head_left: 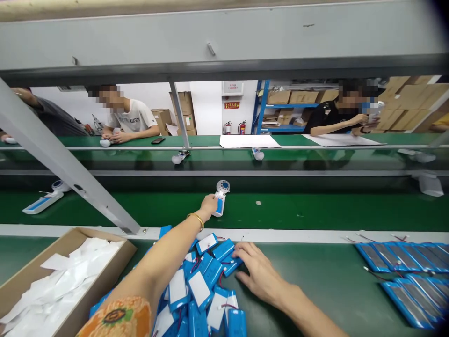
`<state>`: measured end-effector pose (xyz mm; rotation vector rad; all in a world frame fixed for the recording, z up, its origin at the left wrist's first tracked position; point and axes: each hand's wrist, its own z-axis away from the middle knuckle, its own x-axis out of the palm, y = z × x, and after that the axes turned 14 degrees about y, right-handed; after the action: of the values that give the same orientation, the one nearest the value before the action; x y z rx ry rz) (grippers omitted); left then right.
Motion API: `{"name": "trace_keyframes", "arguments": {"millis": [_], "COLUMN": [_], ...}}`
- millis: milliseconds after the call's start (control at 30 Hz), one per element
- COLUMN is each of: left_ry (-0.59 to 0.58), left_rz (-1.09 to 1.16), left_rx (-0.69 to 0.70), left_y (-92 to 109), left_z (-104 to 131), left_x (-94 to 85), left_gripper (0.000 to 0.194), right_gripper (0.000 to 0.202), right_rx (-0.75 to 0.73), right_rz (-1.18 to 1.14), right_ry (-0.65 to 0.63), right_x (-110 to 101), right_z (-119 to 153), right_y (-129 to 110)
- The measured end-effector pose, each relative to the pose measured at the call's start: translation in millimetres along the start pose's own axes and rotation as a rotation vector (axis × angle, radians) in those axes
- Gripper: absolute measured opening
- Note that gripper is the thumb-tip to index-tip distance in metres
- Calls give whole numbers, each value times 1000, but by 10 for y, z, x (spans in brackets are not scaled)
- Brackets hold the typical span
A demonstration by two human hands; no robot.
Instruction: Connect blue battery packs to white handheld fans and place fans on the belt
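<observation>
My left hand (209,206) reaches out over the green conveyor belt, its fingers closed on the body of a white handheld device (220,206). That device has a round head with a blue ring and a blue block in its body. My right hand (257,269) rests beside a pile of blue battery packs (212,274), fingers a little curled and apart from the thumb. Its fingertips touch or nearly touch a pack at the pile's right edge. Several packs carry white pads and thin red and black wires. My left forearm hides part of the pile.
On the left stands a cardboard box (128,252) of white sheets. Rows of battery packs (409,299) lie at the right. Another white device (44,202) sits on the belt behind a slanted metal post (87,180). Across the line, people work at a green bench (203,140).
</observation>
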<state>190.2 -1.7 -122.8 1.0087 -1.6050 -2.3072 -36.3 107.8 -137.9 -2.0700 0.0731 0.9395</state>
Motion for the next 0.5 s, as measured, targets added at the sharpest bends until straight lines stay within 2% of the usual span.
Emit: {"name": "trace_keyframes", "arguments": {"millis": [133, 233, 300, 367, 467, 500], "left_ry": [99, 67, -45, -211, -467, -508], "left_rz": [-208, -287, -301, -296, -274, -261], "left_rx": [154, 341, 488, 624, 795, 814], "left_y": [-36, 48, 142, 233, 297, 295], "left_z": [-71, 138, 414, 774, 1323, 1470], "left_x": [-188, -339, -433, -516, -600, -613], "left_gripper": [38, 46, 41, 31, 27, 28], "right_gripper": [41, 31, 19, 6, 23, 27], "right_rx": [2, 33, 93, 168, 335, 397], "right_rz": [94, 76, 64, 52, -169, -289], "right_ry": [-86, -81, -54, -18, 7, 9], "right_x": [44, 11, -63, -177, -382, -447], "right_z": [-23, -36, -31, -36, -79, -97], "right_y": [28, 63, 88, 92, 10, -39]}}
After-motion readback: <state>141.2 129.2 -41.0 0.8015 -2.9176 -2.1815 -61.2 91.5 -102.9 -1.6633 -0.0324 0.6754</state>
